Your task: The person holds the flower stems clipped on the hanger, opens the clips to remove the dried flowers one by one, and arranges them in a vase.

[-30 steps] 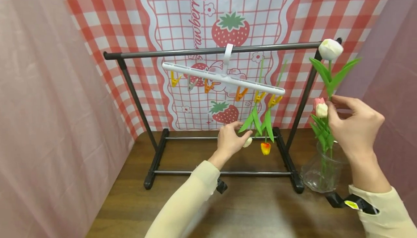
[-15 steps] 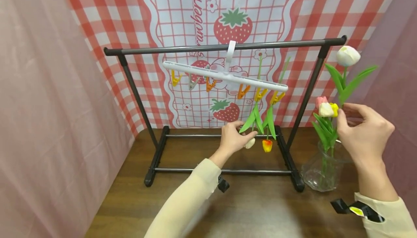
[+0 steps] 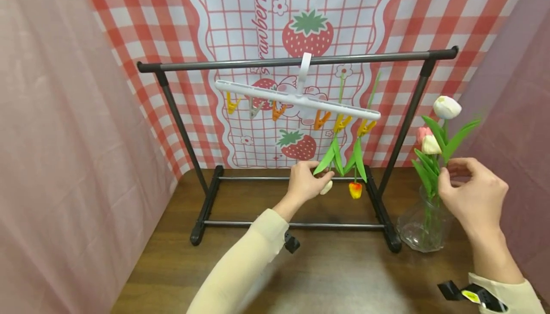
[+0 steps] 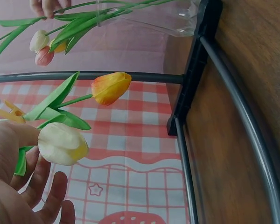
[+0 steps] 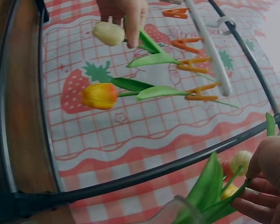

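Both wrist views show a yellow bloom (image 5: 229, 192) at the vase (image 3: 423, 237), hidden in the head view. The left hand's (image 3: 307, 182) grip pinches the hanging white tulip (image 4: 63, 144), its bloom half covered from above. The right hand's (image 3: 477, 192) grip pinches the taller white tulip (image 3: 447, 108) near the vase; its lower stem is unclear. An orange tulip (image 3: 355, 190) hangs from the hanger (image 3: 296, 98), just right of the left hand.

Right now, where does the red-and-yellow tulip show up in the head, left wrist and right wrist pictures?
Head: the red-and-yellow tulip is right of centre, hanging bloom-down below the hanger.
Left wrist: left of centre, above mid-height.
Right wrist: left of centre, slightly above mid-height.
Shared landmark: the white tulip at the left hand.
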### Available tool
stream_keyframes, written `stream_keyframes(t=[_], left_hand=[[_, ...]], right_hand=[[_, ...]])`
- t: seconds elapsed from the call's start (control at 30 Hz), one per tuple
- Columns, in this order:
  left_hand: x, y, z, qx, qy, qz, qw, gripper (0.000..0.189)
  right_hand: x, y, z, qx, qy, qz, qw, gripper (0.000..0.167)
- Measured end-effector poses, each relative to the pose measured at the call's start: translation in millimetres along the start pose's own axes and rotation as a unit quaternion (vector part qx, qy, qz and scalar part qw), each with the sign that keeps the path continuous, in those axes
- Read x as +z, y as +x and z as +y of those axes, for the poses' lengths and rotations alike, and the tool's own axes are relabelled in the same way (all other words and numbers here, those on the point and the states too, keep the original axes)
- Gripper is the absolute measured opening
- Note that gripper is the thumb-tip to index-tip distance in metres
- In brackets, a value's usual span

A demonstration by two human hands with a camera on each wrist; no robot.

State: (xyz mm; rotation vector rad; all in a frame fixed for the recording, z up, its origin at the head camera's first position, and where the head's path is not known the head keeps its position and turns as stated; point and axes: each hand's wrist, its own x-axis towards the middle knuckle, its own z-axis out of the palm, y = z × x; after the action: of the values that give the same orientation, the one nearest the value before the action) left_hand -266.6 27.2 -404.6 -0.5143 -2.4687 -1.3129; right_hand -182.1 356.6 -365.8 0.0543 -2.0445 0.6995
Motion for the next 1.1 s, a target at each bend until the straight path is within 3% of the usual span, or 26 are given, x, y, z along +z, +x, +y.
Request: stream_keyframes(t=[0.6,0.83,1.1], left_hand=[[-11.6,-2.6,-7.8,-0.003,-0.002,-0.013,0.9999,0.014],[-14.8,-3.2,-7.7,0.003,0.001,-0.009,1.0000,0.014],[-15.8,-4.1,-7.1,0.005,0.003,-0.013,0.9999,0.016]], right_hand=[[2.2,-41.9,26.8,0.016,-0.034,-0.041,0.9984,0.023],[7.0,-48.4,28.9,-0.003,-0.004,-0.019,0.9998,0.023],[1.6,-42.4,19.1,0.015,0.030,0.030,0.9990,0.037]])
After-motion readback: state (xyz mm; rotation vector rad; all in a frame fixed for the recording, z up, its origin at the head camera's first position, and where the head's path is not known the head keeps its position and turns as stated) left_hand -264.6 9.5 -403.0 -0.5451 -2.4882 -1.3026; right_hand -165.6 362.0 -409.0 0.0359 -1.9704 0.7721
